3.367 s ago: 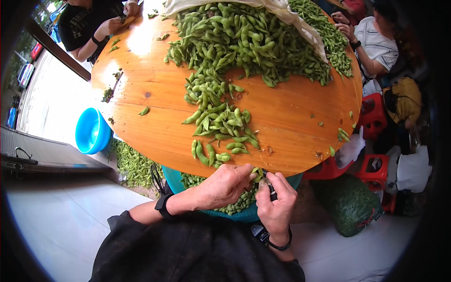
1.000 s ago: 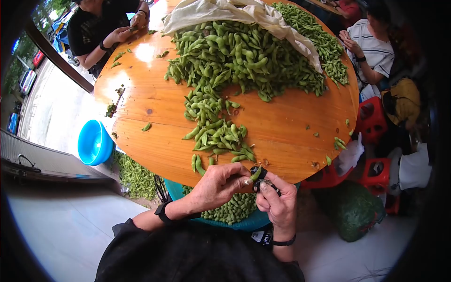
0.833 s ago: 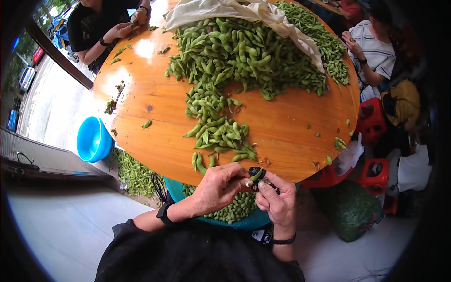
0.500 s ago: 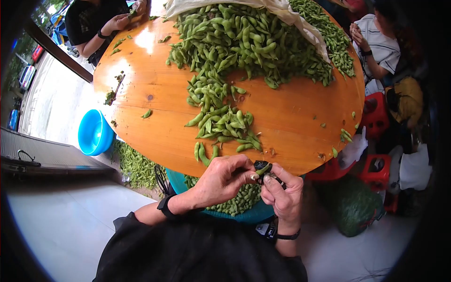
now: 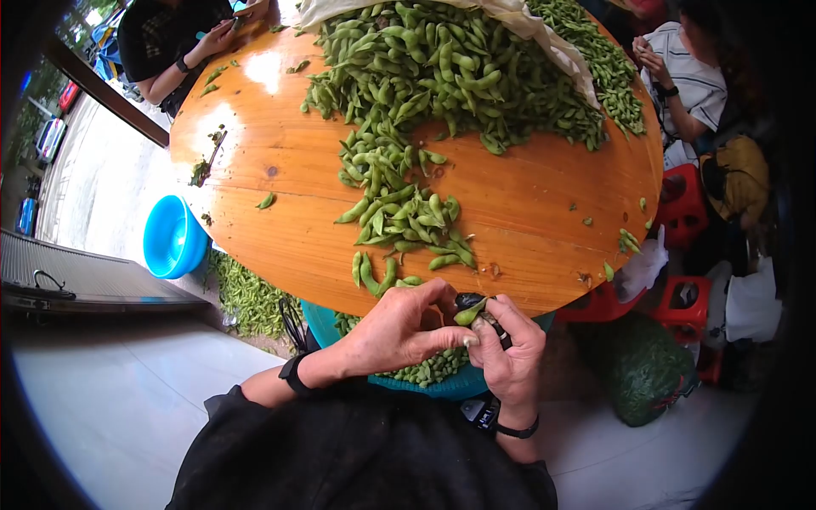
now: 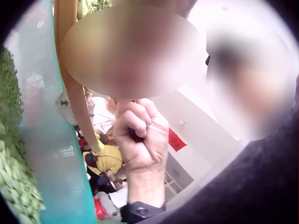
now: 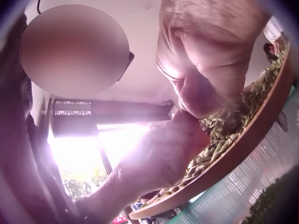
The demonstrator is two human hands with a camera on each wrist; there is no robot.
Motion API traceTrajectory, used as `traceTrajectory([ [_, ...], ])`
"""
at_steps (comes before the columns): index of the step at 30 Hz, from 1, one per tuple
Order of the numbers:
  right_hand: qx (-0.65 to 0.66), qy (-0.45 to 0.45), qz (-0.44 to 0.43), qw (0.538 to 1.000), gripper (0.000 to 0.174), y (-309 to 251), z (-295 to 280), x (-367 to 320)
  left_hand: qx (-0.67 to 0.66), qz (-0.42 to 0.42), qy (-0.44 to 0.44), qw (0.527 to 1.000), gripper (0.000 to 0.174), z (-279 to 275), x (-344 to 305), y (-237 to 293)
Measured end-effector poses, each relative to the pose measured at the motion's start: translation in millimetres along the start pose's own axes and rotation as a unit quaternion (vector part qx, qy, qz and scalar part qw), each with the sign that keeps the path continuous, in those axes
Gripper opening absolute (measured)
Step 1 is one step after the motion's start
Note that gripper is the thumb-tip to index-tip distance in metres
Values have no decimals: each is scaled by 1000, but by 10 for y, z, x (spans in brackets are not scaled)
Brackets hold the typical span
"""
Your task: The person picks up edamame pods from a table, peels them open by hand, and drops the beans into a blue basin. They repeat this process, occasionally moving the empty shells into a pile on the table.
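The left hand [image 5: 399, 327] was curled, with a single green soybean pod [image 5: 470, 313] pinched between its thumb and fingertips. The pod was held between the two hands, just off the near rim of the round orange-brown wooden worktop [image 5: 535, 212]. The right hand [image 5: 512, 361] was clenched round a small dark tool [image 5: 467, 299], which was set against the pod.

Just beyond the hands, a loose trail of green pods [image 5: 399, 217] was spread over the glossy wood. It was joined, well beyond them, to a large heap of green pods [image 5: 450, 76], part of which was draped with a white cloth [image 5: 552, 47]. Directly beneath the hands a teal plastic basket [image 5: 433, 393] was placed, and pods were seen inside it.

A pale tiled floor [image 5: 102, 399] was seen under the worktop. Well to the left of the left hand a bright blue plastic basin [image 5: 172, 238] was stood, and scattered pods [image 5: 242, 297] were strewn on the floor between basin and basket. To the right of the right hand a dark green net sack [image 5: 639, 370] was set on the floor, with red plastic stools [image 5: 680, 204] beyond it. At the far rim a person in a dark top [image 5: 157, 38] and a person in a striped white shirt [image 5: 697, 85] were seated.
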State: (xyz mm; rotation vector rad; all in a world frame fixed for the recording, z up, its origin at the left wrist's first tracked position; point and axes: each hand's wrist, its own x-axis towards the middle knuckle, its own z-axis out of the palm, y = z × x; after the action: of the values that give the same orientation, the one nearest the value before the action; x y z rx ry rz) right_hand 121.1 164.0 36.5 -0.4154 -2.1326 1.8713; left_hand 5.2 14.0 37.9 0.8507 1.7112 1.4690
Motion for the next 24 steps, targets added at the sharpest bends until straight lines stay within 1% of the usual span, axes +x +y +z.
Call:
traceTrajectory([
  [1, 10, 5, 24, 1000, 14, -19, 16, -22, 55, 9, 16, 998, 27, -3, -17, 37],
  [2, 9, 2, 21, 1000, 14, -17, 23, -39, 56, 11, 20, 998, 27, 5, -23, -1],
  [4, -19, 1, 16, 1000, 14, -15, 38, -75, 122, 102, 36, 987, 26, 49, -35, -144],
  [5, -45, 3, 18, 999, 14, -28, 40, -89, 150, 136, 42, 978, 24, 82, -54, -179],
  [6, -46, 3, 12, 999, 14, -16, 43, -113, 150, 151, 53, 976, 24, 120, -95, -193],
  [8, -121, 7, 1, 993, 16, 31, 57, -184, 122, 130, 34, 983, 30, 149, -160, -232],
  [10, -130, 7, 0, 991, 17, 38, 80, -241, 102, 128, 30, 986, 33, 187, -190, -246],
  [12, -192, 21, -34, 981, 18, 12, 113, -272, 84, 124, 24, 988, 36, 221, -217, -258],
  [13, -227, 34, -91, 969, 20, -28, 143, -247, 62, 100, 26, 993, 37, 238, -219, -263],
  [14, -227, 34, -93, 969, 20, -31, 181, -249, 41, 77, 27, 996, 38, 256, -217, -271],
  [15, -248, 45, -113, 961, 19, -26, 220, -257, 36, 71, 36, 996, 39, 278, -218, -293],
  [16, -270, 56, -133, 952, 19, -23, 241, -262, 36, 72, 37, 996, 39, 278, -206, -312],
  [18, -271, 62, -143, 950, 18, -43, 203, -258, 55, 121, 38, 990, 42, 266, -178, -310],
  [19, -249, 65, -105, 961, 17, -34, 114, -260, 63, 106, 8, 992, 42, 245, -180, -257],
  [20, -226, 67, -67, 969, 17, -21, 11, -260, 86, 58, -52, 993, 43, 188, -238, -171],
  [21, -224, 106, -34, 968, 16, -8, -125, -285, 148, 88, -109, 979, 39, 123, -273, -135],
  [22, -247, 149, -32, 957, 14, 16, -303, -312, 209, 117, -165, 957, 35, 63, -301, -115],
  [23, -264, 188, -20, 946, 13, 54, -517, -365, 208, 115, -163, 958, 35, 17, -318, -83],
  [24, -269, 226, 32, 936, 14, 50, -710, -433, 225, 170, -89, 955, 32, -28, -329, -50],
])
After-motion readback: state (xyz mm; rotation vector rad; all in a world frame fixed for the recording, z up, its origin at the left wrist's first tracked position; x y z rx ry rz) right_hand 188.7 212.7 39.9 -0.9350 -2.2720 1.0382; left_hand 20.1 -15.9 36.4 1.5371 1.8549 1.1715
